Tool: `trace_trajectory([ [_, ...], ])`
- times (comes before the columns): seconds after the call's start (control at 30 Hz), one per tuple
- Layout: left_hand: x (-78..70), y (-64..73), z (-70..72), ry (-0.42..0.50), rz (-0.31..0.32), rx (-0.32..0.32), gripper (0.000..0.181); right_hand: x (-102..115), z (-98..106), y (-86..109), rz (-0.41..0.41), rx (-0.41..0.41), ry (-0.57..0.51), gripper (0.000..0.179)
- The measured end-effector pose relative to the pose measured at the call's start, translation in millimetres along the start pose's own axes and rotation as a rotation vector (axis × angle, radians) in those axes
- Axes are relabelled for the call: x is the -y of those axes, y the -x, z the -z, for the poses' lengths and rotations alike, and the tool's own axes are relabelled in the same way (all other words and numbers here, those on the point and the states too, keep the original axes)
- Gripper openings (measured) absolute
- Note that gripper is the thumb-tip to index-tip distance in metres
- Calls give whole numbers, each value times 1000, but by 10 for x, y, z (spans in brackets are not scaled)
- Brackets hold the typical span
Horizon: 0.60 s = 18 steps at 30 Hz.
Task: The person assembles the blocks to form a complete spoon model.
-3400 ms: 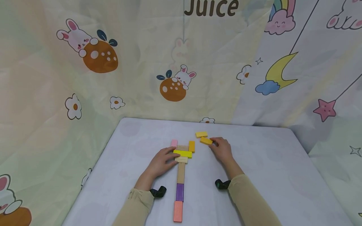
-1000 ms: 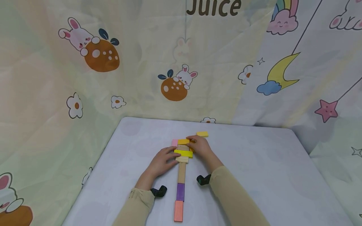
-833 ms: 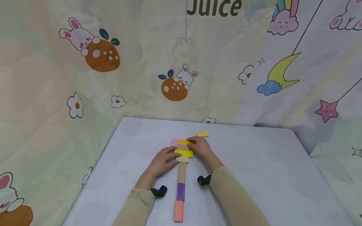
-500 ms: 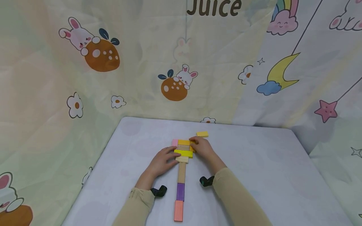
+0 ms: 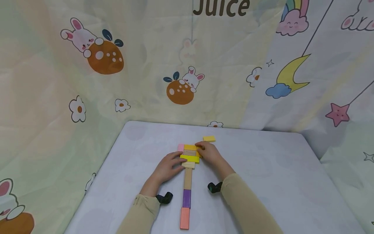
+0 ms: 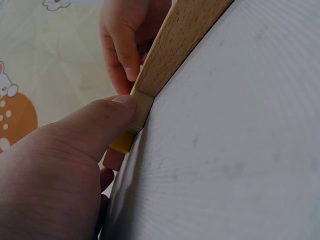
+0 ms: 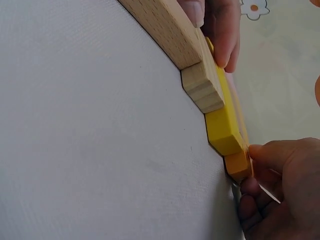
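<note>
My left hand [image 5: 169, 168] holds the left side of the row of wooden blocks. Its fingertips are at the bright yellow block [image 5: 191, 159], and its thumb touches the short plain wooden block [image 5: 188, 165]. My right hand [image 5: 208, 152] pinches the orange block [image 7: 238, 164] at the right end, which its fingers partly cover in the head view. Behind the yellow block lie another plain block [image 5: 190, 152] and an orange-yellow block [image 5: 190, 147], with a pink block [image 5: 180, 148] on their left.
A long plain block [image 5: 188, 178], a purple block [image 5: 186, 198] and a salmon block [image 5: 184, 218] run in line toward the front. One loose yellow block [image 5: 209, 138] lies behind the right hand on the white table [image 5: 277, 182]. A printed cloth hangs behind.
My right hand brought an orange-yellow block left from beside the loose one and laid it behind the plain block. It then shifted slightly right to the end orange block. The left hand stays.
</note>
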<state>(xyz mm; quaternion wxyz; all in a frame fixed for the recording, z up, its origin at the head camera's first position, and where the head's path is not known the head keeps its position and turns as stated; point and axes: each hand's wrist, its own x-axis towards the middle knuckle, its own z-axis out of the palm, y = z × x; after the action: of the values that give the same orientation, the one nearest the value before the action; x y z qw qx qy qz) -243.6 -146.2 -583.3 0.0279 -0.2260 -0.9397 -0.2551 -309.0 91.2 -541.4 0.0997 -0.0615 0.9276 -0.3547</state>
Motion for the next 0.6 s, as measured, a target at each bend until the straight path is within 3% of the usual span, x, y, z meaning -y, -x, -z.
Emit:
trace_trajectory([
  [0.17,5,-7,1,-5,-5,7,36,-73,121,-28,3,-72,43,32],
  [0.37,-2,0,15,-5,-29,-8,35,-222,419,-150,-21,-122,56,37],
  [0.6,-7,5,34,-7,-36,-10,35,-418,598,-266,-24,-32,102,48],
])
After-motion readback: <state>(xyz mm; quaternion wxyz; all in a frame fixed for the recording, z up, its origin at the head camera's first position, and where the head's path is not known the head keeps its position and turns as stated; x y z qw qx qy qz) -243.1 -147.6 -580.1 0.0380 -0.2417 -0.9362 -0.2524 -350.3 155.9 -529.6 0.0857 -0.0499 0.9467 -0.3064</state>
